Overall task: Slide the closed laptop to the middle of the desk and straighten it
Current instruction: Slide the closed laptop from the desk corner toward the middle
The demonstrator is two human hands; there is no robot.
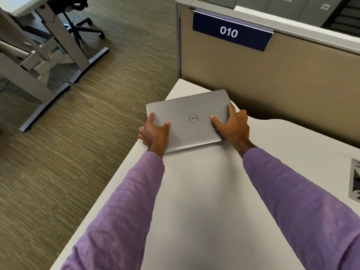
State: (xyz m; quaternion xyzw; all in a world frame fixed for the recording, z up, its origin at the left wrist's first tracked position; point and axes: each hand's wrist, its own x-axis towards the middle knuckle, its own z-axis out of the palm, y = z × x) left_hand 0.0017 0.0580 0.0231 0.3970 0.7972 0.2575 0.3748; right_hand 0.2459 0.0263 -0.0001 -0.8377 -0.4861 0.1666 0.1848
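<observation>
A closed silver laptop (191,106) with a round logo lies skewed near the far left corner of the white desk (204,191). Its left side overhangs the desk's left edge. My left hand (155,131) grips the laptop's near left corner, thumb and forefinger on the lid and the other fingers curled under the edge. My right hand (232,126) grips the near right corner, thumb and forefinger on top, remaining fingers around the right side. Both arms wear purple sleeves.
A tan partition (272,78) with a blue "010" sign (229,32) runs along the desk's far side, close behind the laptop. A cable cutout (355,182) sits at the desk's right. Carpeted floor (87,123), another desk's legs and an office chair (78,22) lie to the left.
</observation>
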